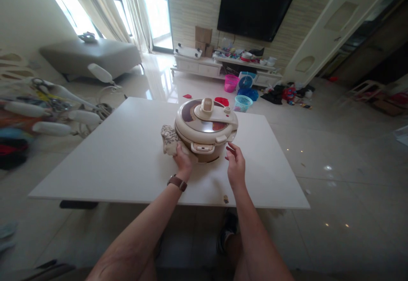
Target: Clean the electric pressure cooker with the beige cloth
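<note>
A beige electric pressure cooker (pixel 205 128) with its lid on stands on a white table (pixel 127 153). My left hand (pixel 182 157) presses a patterned cloth (pixel 168 140) against the cooker's lower left side; a brown watch sits on that wrist. My right hand (pixel 236 164) hovers just right of the cooker's base, fingers apart, holding nothing.
A drying rack (pixel 54 106) with clutter stands left of the table. Beyond are a grey couch (pixel 92 55), a TV cabinet (pixel 223 66) under a wall TV, and pink, blue and teal baskets (pixel 240 96) on the glossy floor.
</note>
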Motion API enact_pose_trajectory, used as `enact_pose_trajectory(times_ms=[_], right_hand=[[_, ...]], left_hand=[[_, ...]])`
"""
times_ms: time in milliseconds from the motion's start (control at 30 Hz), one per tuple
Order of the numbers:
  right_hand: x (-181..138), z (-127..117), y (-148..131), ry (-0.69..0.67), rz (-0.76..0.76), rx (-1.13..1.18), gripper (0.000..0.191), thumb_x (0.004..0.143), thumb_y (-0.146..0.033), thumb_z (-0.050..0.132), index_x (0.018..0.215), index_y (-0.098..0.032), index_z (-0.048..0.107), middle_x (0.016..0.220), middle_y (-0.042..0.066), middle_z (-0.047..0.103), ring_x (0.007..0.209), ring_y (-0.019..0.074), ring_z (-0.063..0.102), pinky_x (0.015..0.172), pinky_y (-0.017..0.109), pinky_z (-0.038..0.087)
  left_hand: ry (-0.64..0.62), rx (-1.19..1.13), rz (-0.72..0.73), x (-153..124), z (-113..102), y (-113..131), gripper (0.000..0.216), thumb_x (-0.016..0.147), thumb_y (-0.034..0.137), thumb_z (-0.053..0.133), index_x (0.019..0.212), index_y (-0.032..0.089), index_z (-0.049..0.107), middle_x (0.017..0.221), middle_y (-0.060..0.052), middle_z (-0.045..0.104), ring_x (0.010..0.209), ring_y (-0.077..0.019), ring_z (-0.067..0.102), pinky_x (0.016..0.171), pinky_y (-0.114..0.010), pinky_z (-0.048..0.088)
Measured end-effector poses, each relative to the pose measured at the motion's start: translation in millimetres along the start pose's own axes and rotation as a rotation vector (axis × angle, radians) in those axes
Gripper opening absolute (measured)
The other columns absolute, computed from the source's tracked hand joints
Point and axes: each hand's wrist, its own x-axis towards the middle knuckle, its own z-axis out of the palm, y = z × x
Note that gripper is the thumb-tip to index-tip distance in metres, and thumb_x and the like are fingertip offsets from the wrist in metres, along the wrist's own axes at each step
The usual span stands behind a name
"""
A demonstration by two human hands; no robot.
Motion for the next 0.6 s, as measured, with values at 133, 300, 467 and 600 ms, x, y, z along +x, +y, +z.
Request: enact_pose_trajectory(times_ms=[133, 300, 467, 600], right_hand=[[1.2, 13.0, -1.4, 0.022, -0.008, 0.06, 0.042, 0.089, -0.046, 0.062, 0.122, -0.022, 0.074, 0.129, 0.011, 0.077, 0.118, 0.0282, 0.071, 0.094, 0.043, 0.056], [4.1, 23.4, -0.7, 0.12, -0.005, 0.063, 0.04, 0.089, -0.047, 0.06, 0.115, -0.021, 0.075, 0.12, 0.009, 0.079, 0.108, 0.0273, 0.074, 0.092, 0.042, 0.057], [1.2, 24.3, 0.7, 0.1, 0.008, 0.037, 0.043, 0.09, -0.048, 0.059, 0.12, -0.022, 0.073, 0.123, 0.009, 0.078, 0.097, 0.025, 0.075, 0.085, 0.039, 0.056], [1.2, 16.1, -8.7, 0.082, -0.013, -0.008, 0.039, 0.09, -0.046, 0.059, 0.115, -0.022, 0.076, 0.12, 0.009, 0.079, 0.105, 0.0265, 0.073, 0.086, 0.039, 0.055]], left_hand=[[-0.077, 0.079, -0.016, -59.1, -12.7, -4.7, 0.048, 0.103, 0.042, 0.058, 0.143, 0.018, 0.064, 0.163, -0.012, 0.056, 0.157, -0.022, 0.046, 0.136, -0.036, 0.025], [-0.196, 0.129, -0.137, -111.9, -25.4, -4.6, 0.049, 0.101, 0.045, 0.062, 0.143, 0.02, 0.063, 0.164, -0.013, 0.055, 0.16, -0.0247, 0.042, 0.136, -0.038, 0.023], [-0.161, 0.075, -0.226, -94.4, -21.5, 3.3, 0.045, 0.103, 0.04, 0.058, 0.141, 0.018, 0.064, 0.159, -0.013, 0.06, 0.152, -0.0247, 0.052, 0.134, -0.04, 0.03], [-0.101, -0.025, -0.212, -54.0, -12.3, 7.7, 0.041, 0.103, 0.039, 0.057, 0.137, 0.017, 0.067, 0.155, -0.013, 0.063, 0.152, -0.0233, 0.052, 0.134, -0.04, 0.03]])
